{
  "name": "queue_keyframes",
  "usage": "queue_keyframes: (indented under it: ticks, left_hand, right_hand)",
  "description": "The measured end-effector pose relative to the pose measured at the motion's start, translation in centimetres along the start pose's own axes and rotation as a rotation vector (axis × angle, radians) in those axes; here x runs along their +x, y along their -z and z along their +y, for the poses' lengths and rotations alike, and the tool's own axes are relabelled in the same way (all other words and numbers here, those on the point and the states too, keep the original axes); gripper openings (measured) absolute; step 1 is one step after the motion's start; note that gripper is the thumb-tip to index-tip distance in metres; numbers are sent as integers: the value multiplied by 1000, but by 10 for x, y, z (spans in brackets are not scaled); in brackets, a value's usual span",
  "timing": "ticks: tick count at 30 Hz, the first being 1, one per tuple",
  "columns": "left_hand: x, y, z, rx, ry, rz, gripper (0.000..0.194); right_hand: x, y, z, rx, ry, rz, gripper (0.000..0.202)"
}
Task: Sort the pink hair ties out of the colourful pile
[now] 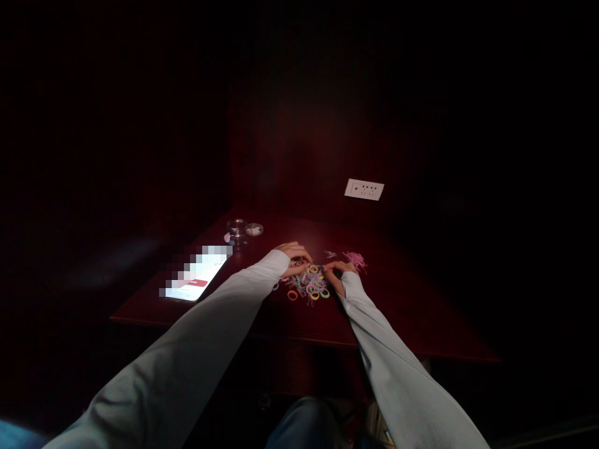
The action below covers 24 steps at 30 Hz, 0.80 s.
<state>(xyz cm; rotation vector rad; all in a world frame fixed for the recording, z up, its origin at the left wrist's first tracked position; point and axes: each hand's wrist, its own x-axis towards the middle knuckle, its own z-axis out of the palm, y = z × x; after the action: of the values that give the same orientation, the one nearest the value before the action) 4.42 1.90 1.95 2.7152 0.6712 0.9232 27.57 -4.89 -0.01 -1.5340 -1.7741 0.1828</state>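
Observation:
A mixed pile of small coloured hair ties point(306, 284) lies on the dark red table, with pastel rings in orange, yellow, pink and green along its near side. My left hand point(294, 251) reaches over the pile's far left side, fingers stretched out and thumb apart from them. At the right edge of the pile is my right hand point(337, 270), its thumb and fingertips drawn together; whatever they pinch is too small to make out. Beyond the right hand sits a separate heap of pink hair ties point(355, 260). A small pale cluster point(330, 254) lies left of that heap.
A lit phone point(206, 271) lies on the left of the table point(299, 330). Behind it stand a clear round container point(237, 229) and a clear lid point(254, 230). A white power socket point(364, 189) is on the back panel. The surroundings are very dark.

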Motion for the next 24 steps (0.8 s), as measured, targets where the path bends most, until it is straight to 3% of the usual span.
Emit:
queue_keyframes:
  ticks: [2, 5, 8, 14, 24]
  left_hand:
    - [-1, 3, -3, 29, 39, 20, 22]
    - [-3, 9, -7, 149, 218, 161, 19]
    - [-6, 10, -8, 172, 341, 221, 17]
    - [-9, -3, -5, 2, 246, 67, 25]
    - [-6, -8, -14, -72, 195, 8, 22]
  right_hand:
    - [0, -2, 1, 10, 0, 32, 29]
    - [-4, -5, -1, 30, 16, 80, 30]
    - [-8, -6, -3, 15, 82, 59, 30]
    - [-3, -8, 1, 25, 133, 10, 24]
    - [-4, 2, -6, 163, 54, 7, 15]
